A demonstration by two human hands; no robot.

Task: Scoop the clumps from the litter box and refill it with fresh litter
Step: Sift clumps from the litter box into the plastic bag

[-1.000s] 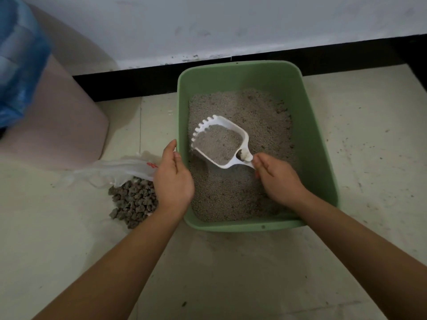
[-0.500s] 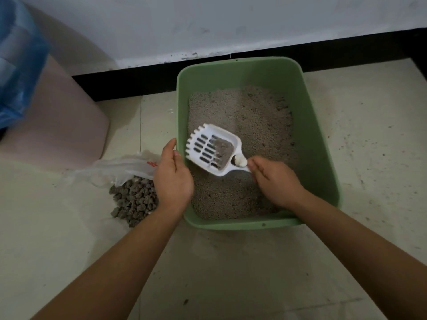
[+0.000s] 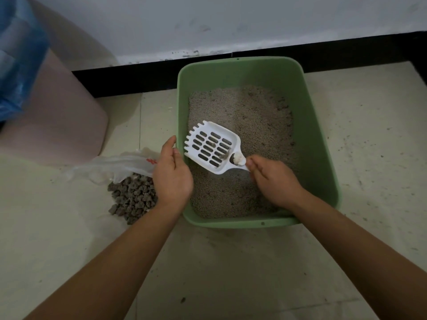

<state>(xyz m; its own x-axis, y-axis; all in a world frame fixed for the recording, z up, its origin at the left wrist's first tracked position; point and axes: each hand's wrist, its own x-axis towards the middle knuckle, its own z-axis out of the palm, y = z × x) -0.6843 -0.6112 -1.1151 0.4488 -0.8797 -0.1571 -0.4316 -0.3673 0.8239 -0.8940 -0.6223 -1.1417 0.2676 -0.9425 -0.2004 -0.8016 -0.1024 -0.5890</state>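
Two bare hands work at a green litter box (image 3: 323, 144) that stands on a pale tiled floor (image 3: 369, 116), its far end close to a black skirting strip (image 3: 138, 82) under a white wall (image 3: 231, 24). The left hand (image 3: 172, 179) holds the box's left rim, fingers pressed together along the edge. The right hand (image 3: 275, 181) is over the near part of the box, its fingers curled and pinching the short handle of a white slotted scoop (image 3: 212, 148). The scoop is held above the grey litter (image 3: 254, 116), close to the left wall, its toothed edge pointing away from the person. A few small dark clumps (image 3: 220, 155) lie on its slots, and a pale lump (image 3: 239, 159) sits by the handle.

Just left of the box, partly hidden behind the left hand, a heap of dark scooped clumps (image 3: 134, 197) lies on the floor, touching a crumpled clear plastic bag (image 3: 120, 165). Further left stands a pink bin (image 3: 57, 116) lined with a blue bag (image 3: 18, 54).
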